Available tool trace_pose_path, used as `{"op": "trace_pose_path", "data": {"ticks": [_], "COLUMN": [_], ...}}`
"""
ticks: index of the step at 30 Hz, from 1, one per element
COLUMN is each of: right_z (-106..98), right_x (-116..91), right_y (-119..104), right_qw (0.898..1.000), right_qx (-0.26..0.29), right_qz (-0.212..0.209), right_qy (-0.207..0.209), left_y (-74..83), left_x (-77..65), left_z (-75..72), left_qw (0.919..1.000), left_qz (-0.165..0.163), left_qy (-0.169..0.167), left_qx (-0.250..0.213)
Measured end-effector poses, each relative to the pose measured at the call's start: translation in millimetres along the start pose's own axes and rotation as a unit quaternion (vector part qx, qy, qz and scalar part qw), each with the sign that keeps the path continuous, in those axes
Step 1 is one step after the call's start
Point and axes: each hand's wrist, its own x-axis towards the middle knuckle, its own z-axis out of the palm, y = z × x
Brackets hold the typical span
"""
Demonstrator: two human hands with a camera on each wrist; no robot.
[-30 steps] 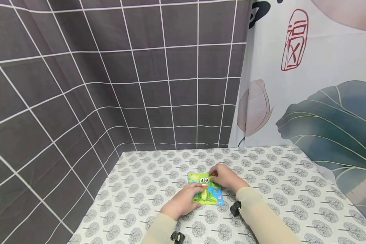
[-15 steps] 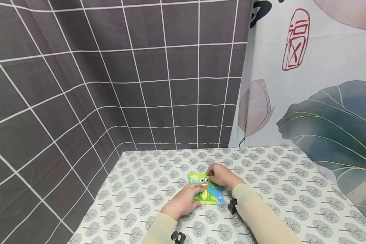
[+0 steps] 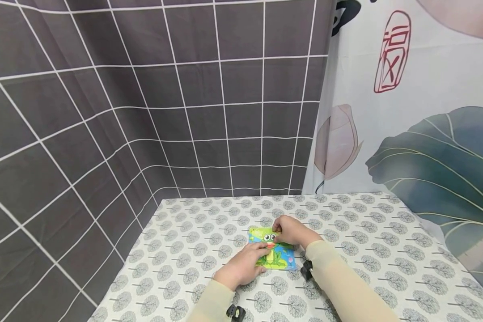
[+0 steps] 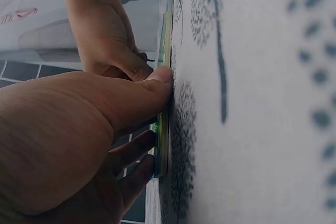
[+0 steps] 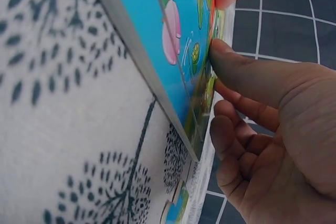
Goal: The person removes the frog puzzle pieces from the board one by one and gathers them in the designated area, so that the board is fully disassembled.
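Note:
A frog jigsaw puzzle [image 3: 282, 259], blue and green in a thin square board, lies flat on the patterned cloth. My left hand [image 3: 241, 264] rests on its left side, fingers laid over the picture. In the left wrist view the thumb [image 4: 160, 77] touches the board's edge. My right hand [image 3: 294, 231] is at the upper right part of the picture. Thumb and index finger come together there, in the right wrist view [image 5: 262, 124], on what looks like a small puzzle piece, mostly hidden by the fingers.
A loose puzzle piece [image 5: 178, 207] lies on the tree-print tablecloth [image 3: 193, 268] beyond the board. Dark grid curtain [image 3: 241, 125] stands behind and to the left of the table; a white printed curtain [image 3: 346, 152] hangs at the right.
My right hand has shifted slightly left over the puzzle's upper part since a second ago. The left hand and the board stay almost where they were.

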Motion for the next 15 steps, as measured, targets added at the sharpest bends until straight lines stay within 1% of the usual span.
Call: {"op": "trace_pose_path", "data": {"ticks": [8, 15], "right_z": [2.3, 3.4], "right_x": [-1.5, -0.4], "right_y": [-2.3, -2.6], "right_qw": [0.999, 0.999], "right_qx": [0.034, 0.031], "right_qz": [0.003, 0.007], "right_qy": [-0.011, -0.01], "left_y": [-1.0, -1.1], "left_x": [-1.2, -0.8], "left_z": [2.2, 1.0], "left_qw": [0.9999, 0.9998], "left_qz": [0.008, 0.015], "left_qy": [0.0, 0.001], "left_qx": [0.01, 0.011]}}
